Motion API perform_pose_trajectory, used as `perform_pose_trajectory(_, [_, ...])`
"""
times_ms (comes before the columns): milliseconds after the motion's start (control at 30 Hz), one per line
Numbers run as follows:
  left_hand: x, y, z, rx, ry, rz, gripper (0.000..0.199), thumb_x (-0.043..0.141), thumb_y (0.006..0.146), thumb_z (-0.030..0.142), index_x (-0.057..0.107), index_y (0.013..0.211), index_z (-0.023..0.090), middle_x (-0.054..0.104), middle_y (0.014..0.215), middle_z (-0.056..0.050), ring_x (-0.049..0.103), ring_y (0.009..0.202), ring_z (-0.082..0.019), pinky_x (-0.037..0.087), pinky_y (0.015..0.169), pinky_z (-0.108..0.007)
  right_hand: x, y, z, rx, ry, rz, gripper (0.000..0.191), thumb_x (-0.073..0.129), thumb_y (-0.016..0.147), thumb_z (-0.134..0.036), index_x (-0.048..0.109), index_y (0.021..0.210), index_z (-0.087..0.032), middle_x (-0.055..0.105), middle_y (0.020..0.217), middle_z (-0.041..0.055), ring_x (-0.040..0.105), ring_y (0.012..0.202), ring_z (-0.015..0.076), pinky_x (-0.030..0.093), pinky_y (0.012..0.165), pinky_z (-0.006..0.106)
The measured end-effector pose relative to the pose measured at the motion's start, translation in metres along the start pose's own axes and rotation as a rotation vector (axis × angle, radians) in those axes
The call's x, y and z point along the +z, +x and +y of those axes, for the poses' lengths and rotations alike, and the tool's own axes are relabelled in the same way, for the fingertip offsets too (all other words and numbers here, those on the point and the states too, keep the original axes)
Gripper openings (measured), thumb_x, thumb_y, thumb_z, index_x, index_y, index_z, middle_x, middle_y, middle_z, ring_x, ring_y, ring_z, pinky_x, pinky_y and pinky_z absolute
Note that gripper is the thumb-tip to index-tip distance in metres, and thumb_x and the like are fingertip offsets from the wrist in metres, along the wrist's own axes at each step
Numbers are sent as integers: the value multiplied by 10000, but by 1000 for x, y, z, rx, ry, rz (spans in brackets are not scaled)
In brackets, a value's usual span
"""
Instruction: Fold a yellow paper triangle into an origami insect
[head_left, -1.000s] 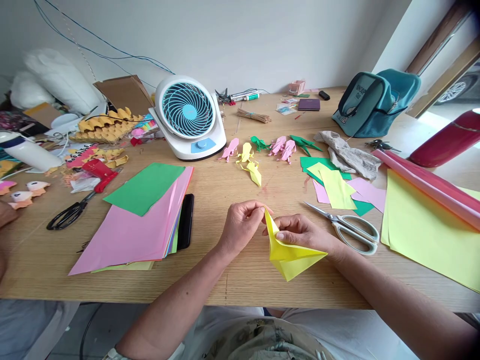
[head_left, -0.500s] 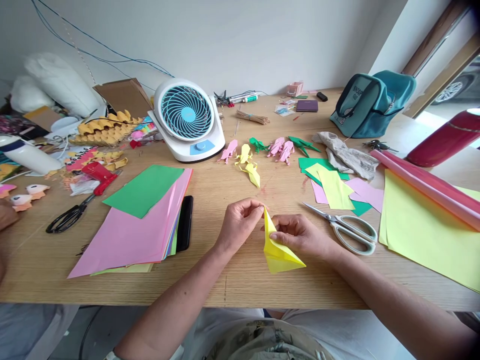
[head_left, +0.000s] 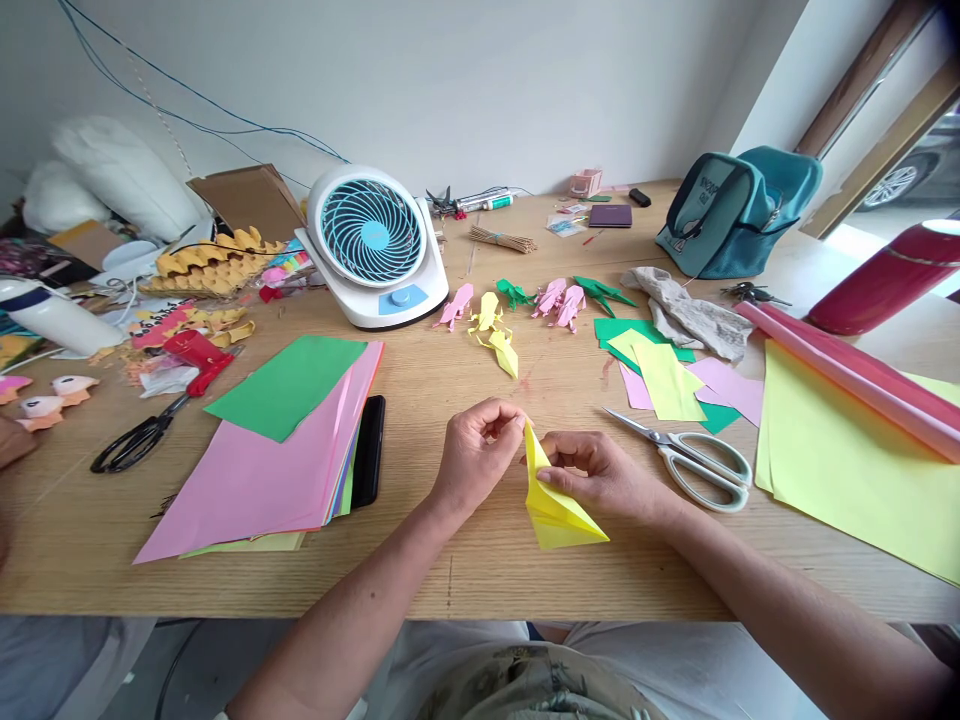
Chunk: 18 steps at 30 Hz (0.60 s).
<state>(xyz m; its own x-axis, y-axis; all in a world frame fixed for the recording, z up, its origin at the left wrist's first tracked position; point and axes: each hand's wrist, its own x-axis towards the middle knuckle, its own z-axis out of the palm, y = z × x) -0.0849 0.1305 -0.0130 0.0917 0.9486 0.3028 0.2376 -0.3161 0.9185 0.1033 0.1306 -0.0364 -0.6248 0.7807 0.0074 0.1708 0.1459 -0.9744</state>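
Observation:
A folded yellow paper (head_left: 559, 510) is held over the front middle of the table, its narrow tip up and its wide part down to the right. My left hand (head_left: 480, 450) pinches the tip between thumb and fingertips. With thumb and fingers, my right hand (head_left: 600, 475) grips the paper's right side below the tip; some of those fingers are hidden behind it. Beyond the hands lie folded paper figures: a yellow one (head_left: 501, 352), pink ones (head_left: 570, 306) and green ones (head_left: 602, 293).
Scissors (head_left: 697, 465), yellow sheets (head_left: 855, 470) and paper pieces (head_left: 667, 380) lie right. Left are stacked sheets (head_left: 255, 480), a black phone (head_left: 369, 450) and black-handled scissors (head_left: 139, 443). A fan (head_left: 375, 245) stands behind. Another person's hand (head_left: 15, 440) shows far left.
The view has shifted very slightly. Both hands keep their hold on the yellow paper, with hardly any movement.

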Motion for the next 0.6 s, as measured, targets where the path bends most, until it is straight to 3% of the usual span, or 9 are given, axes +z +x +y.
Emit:
perform_pose_trajectory(233, [1, -3, 4, 26, 27, -8, 216, 569, 908, 276, 659, 748, 162, 641, 725, -13, 570, 694, -129, 442, 662, -237, 0, 1, 0, -47, -102, 60, 198, 639, 895, -359, 654, 881, -162, 591, 760, -14, 496, 658, 106, 383, 599, 231])
perform_pose_trajectory(600, [3, -3, 1, 30, 30, 4, 166, 692, 850, 313, 697, 782, 162, 677, 744, -24, 569, 651, -124, 457, 637, -239, -2, 1, -2, -77, -115, 87, 148, 645, 884, -313, 652, 863, -167, 608, 759, -13, 500, 654, 109, 388, 604, 234])
